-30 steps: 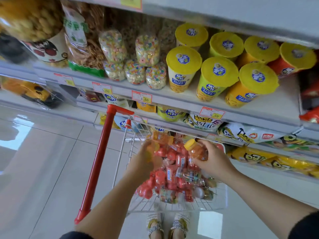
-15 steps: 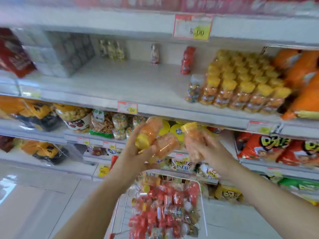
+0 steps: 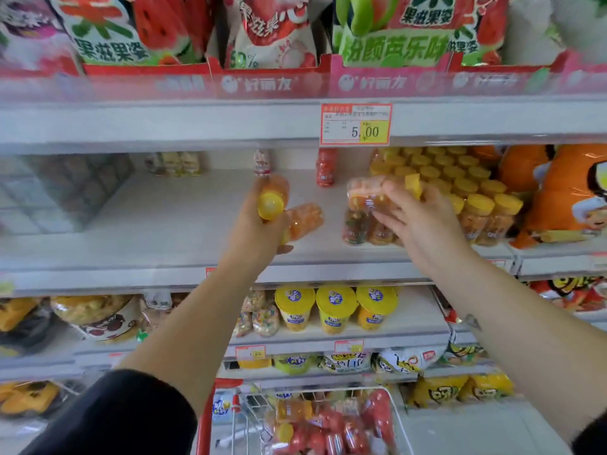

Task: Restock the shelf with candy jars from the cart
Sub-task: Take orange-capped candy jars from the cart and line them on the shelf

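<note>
Lifted to the shelf [image 3: 164,224], left hand [image 3: 259,234] grips two orange-candy jars [image 3: 274,195]; right hand [image 3: 423,224] grips a third jar [image 3: 371,195].

The black left sleeve [image 3: 115,418] is pushed up to about the elbow. Only a corner of the black right sleeve [image 3: 591,435] shows. The forearms, left hand [image 3: 259,231] and right hand [image 3: 423,224] are bare. The right forearm carries a small dark mark [image 3: 473,321].
</note>
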A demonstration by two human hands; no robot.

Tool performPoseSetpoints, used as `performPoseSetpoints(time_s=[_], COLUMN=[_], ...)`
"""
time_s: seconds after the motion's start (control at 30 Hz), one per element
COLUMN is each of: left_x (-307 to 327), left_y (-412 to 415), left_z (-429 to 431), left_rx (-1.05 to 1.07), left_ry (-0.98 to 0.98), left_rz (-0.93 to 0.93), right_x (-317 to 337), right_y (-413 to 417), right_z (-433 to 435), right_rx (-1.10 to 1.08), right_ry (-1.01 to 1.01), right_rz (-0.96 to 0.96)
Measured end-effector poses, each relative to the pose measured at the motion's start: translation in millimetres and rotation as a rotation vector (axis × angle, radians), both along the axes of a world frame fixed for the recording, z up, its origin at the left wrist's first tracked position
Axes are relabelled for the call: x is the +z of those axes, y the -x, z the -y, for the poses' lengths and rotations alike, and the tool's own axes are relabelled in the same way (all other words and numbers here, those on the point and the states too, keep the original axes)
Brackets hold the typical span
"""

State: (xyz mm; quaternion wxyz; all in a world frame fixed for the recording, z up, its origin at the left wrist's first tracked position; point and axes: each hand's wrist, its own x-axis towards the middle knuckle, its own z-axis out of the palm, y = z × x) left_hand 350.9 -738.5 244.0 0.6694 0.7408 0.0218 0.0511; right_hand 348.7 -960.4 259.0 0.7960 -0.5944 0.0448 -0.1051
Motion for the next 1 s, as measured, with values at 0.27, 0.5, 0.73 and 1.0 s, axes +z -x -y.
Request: performPoseSetpoints(time_s=[0.27, 0.5, 0.73, 1.0], left_x=[-17.9, -28.4, -45.0, -56.7], left_y=[-63.7, -91.1, -112.2, -125.4], left_z=[27.6, 49.3, 58.1, 56.7], left_rx=[-0.011, 0.024, 0.151, 0.206], left_ry=[0.159, 0.328, 0.438, 0.563], left_rz=[-0.009, 0.045, 0.104, 0.075], right_x=[5.9, 20.3, 26.8, 24.4], right_y=[-55.4, -105.6, -159.5, -199.9], right_z=[-0.5, 18.3, 26.4, 23.6], right_rx=[-0.243, -0.232, -0.394, -0.27], right_ry=[0.081, 0.366, 0.947, 1.383], right_rz=[0.072, 0.119, 0.126, -0.072])
